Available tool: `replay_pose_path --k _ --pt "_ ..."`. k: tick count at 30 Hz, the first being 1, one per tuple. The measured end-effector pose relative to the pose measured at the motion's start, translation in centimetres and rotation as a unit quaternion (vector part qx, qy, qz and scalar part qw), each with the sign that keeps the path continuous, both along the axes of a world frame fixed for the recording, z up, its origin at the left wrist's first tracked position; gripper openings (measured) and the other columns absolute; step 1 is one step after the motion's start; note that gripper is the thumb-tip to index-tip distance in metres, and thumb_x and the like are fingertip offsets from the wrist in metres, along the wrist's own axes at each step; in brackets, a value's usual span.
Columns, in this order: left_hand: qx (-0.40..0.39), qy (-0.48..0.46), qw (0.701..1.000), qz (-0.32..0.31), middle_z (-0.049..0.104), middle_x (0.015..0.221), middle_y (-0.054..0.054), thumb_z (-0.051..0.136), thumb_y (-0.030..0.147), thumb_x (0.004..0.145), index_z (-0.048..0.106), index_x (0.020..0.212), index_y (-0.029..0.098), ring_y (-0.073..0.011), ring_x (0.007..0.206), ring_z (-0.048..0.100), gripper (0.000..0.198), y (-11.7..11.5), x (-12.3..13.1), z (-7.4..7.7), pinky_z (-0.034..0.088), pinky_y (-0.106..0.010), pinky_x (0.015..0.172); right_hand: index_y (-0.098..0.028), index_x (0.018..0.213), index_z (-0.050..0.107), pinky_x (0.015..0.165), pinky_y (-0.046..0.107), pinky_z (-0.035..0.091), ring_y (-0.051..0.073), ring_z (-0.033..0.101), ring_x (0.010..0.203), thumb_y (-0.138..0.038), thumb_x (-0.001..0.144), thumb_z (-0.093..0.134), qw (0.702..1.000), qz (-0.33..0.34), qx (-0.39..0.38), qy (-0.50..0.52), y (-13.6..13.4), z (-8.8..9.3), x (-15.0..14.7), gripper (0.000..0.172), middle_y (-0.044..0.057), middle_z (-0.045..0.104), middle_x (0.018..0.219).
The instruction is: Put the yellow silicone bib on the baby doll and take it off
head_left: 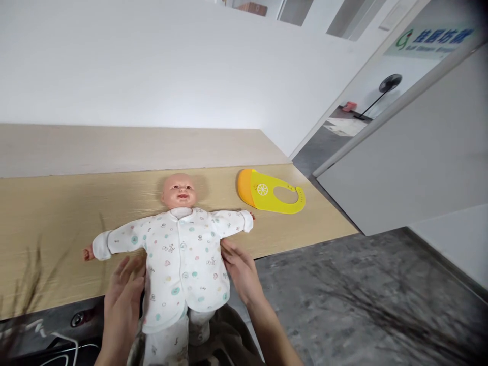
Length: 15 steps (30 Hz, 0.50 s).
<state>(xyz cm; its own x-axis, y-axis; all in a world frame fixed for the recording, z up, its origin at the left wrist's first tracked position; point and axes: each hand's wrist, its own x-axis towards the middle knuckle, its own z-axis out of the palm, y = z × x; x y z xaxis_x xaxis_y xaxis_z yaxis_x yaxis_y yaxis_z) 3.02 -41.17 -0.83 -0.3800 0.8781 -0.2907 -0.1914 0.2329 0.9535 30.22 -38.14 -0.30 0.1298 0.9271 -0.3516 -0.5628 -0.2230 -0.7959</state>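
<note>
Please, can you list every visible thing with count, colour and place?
Back wall: one, white, background.
Table: one, pale wood, before wall.
Baby doll: one, pinkish, upper body over table.
Jacket: one, white printed, on doll.
Trousers: one pair, pale, below jacket.
Bib: one, yellow and orange, table's right.
Standing fan: one, black, upper right background.
Sign: one, blue lettering, above fan.
Small item: one, reddish, near fan.
Cables: count unclear, white, lower left.
Floor: one, grey, lower right.
Left hand: one, bare, beside jacket.
Right hand: one, bare, jacket's other side.
</note>
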Motion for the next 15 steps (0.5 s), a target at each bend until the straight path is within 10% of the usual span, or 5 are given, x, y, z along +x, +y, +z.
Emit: replay_pose_path --k 15 --pt "-0.087 -0.215 0.97 -0.072 0.073 0.132 0.001 0.075 0.041 0.061 0.079 0.102 0.036 -0.0377 0.141 0.054 0.041 1.7 0.3 1.9 0.053 -0.051 0.113 -0.021 0.085 0.081 0.074 0.036 0.057 0.027 0.073 0.08 -0.017 0.058 0.069 0.991 0.111 -0.029 0.071 1.9 -1.3 -1.3 0.03 0.007 0.079 0.088"
